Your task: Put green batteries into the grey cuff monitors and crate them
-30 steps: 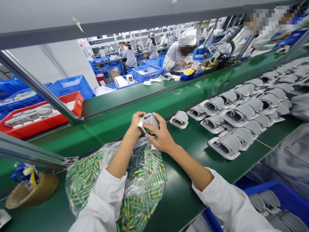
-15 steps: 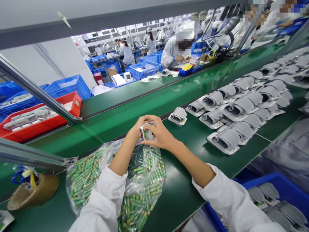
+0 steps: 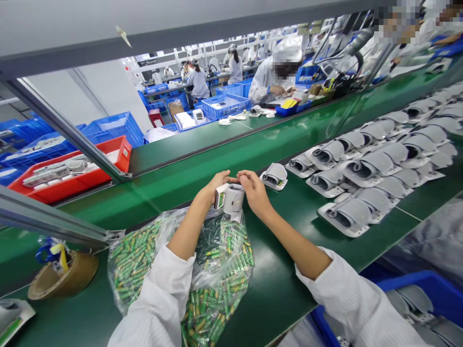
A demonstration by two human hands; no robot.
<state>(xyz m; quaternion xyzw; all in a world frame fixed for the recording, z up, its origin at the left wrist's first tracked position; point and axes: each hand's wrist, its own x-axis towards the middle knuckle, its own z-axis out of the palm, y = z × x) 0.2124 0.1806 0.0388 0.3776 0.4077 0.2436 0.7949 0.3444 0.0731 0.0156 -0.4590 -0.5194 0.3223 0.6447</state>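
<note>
Bag (image 3: 142, 253): green batteries (image 3: 213, 295); left hand (image 3: 211, 189), right hand (image 3: 257, 193): monitor (image 3: 232, 198).

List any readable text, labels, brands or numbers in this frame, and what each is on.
None can be quoted; nothing is legible.
Green batteries in the clear bag: print too small to read.
Red crate label: blurred.
Hanging sign far back: marks blurred.
Grey cuffed device held by left hand and right hand: no marking readable.
</note>
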